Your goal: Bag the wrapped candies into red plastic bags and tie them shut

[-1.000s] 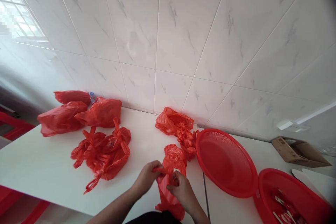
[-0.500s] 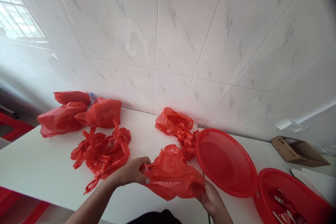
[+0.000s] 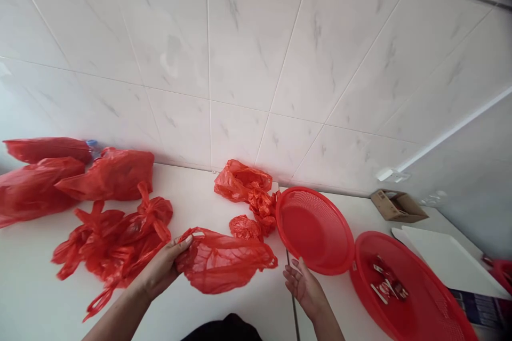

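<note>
We see a white table (image 3: 188, 192) below the round red basket (image 3: 314, 229). A bigger red basket (image 3: 432, 298) is just to the right of that one, and the tied red bags (image 3: 120, 245) lie well to its left. On the left side also of the round basket, the loose red bag (image 3: 224, 266) hangs from our left hand (image 3: 166, 264), which pinches its end. Our right hand (image 3: 306, 287) (quite near the round basket) is open, fingers slightly bent.
</note>
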A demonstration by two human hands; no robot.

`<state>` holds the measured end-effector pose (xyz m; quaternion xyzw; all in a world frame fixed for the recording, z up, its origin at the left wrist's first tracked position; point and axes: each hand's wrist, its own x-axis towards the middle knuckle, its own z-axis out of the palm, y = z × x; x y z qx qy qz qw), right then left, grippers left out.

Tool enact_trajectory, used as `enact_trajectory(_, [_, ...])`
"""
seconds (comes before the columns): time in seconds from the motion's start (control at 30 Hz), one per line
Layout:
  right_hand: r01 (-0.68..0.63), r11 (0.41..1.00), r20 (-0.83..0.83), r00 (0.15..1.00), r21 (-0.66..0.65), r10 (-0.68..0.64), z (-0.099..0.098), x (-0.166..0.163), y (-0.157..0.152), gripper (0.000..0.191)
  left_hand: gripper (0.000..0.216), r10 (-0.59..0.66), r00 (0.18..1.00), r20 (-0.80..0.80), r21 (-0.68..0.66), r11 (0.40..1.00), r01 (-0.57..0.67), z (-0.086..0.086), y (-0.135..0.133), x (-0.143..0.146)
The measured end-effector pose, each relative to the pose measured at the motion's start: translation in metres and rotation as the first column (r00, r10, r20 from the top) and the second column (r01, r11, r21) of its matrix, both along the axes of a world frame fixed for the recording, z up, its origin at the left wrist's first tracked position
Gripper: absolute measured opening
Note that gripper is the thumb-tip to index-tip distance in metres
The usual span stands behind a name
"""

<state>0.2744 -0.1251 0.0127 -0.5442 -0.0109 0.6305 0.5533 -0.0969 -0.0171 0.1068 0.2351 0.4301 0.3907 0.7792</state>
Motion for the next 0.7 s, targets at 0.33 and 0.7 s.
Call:
enact_trajectory(0.33, [0.353,0.932,-0.083,0.929,-0.085,-0.359,-0.024,0.051,0.034,0.015,0.026,-0.067,0.998,-0.022,0.005,0.998,0.067,-0.001,0.001,0.014])
enact_trajectory(0.7, [0.611,0.791,-0.024,0.791,0.016,-0.611,-0.027,0.135,0.037,0.032,0.026,-0.015,0.998,-0.054,-0.038,0.999,0.013,-0.001,-0.009,0.014])
